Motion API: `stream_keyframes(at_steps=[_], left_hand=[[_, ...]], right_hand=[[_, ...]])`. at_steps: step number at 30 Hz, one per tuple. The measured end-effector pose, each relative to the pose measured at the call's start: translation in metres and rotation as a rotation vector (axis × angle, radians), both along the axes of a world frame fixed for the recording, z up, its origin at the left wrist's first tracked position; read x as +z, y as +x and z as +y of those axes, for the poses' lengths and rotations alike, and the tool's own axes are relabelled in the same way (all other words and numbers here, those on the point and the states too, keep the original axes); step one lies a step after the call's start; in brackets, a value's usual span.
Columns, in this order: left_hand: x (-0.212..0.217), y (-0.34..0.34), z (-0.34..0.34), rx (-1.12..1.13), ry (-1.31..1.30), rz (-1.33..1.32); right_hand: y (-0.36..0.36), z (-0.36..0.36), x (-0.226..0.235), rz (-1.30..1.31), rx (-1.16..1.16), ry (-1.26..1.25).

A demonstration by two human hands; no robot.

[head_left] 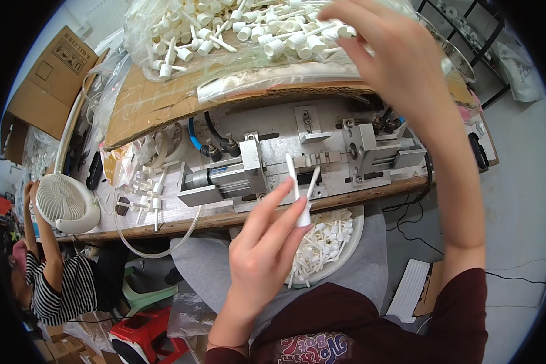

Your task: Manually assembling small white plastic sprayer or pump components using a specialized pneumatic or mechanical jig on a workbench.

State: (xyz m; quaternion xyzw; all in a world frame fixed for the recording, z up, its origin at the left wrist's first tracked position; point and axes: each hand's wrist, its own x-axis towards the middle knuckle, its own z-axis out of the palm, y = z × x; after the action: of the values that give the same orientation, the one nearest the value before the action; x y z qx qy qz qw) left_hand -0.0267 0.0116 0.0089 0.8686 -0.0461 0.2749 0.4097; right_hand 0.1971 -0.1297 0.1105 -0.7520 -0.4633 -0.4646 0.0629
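My left hand [262, 249] is closed around two white caps with long stems [304, 217], held above the front edge of the bench. Their stems point up and spread apart in a narrow V. At the far side my right hand [385, 51] hovers by a large heap of similar white stemmed caps [267, 27], fingers and thumb apart. Just beyond the left hand's stems stands a metal fixture [321, 159] with a notched block, between two pneumatic cylinder clamps. Below the left hand, a round white tub [357, 233] on my lap holds many small white stemmed caps.
A cardboard sheet [158, 112] under the heap overhangs the fixture. Left on the bench lie several loose stemmed caps [158, 202] and a white fan [67, 203]. A clear hose [155, 256] loops off the bench edge. Another person in a striped shirt [60, 288] works at far left.
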Motion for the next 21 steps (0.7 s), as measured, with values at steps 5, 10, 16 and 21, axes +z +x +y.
stream_keyframes(at_steps=[5,10,16,21], left_hand=[[-0.017,0.023,-0.006,0.085,0.326,0.017],[-0.026,0.031,-0.010,0.073,0.424,0.045],[-0.017,0.038,-0.010,0.044,0.486,0.103],[-0.023,0.037,-0.009,0.043,0.431,0.113]], right_hand=[[0.038,0.043,0.032,0.466,-0.124,-0.588],[0.047,0.057,0.030,0.649,-0.020,-0.581],[0.051,0.058,0.024,0.629,-0.162,-0.583],[0.065,0.053,0.015,0.691,-0.060,-0.319]])
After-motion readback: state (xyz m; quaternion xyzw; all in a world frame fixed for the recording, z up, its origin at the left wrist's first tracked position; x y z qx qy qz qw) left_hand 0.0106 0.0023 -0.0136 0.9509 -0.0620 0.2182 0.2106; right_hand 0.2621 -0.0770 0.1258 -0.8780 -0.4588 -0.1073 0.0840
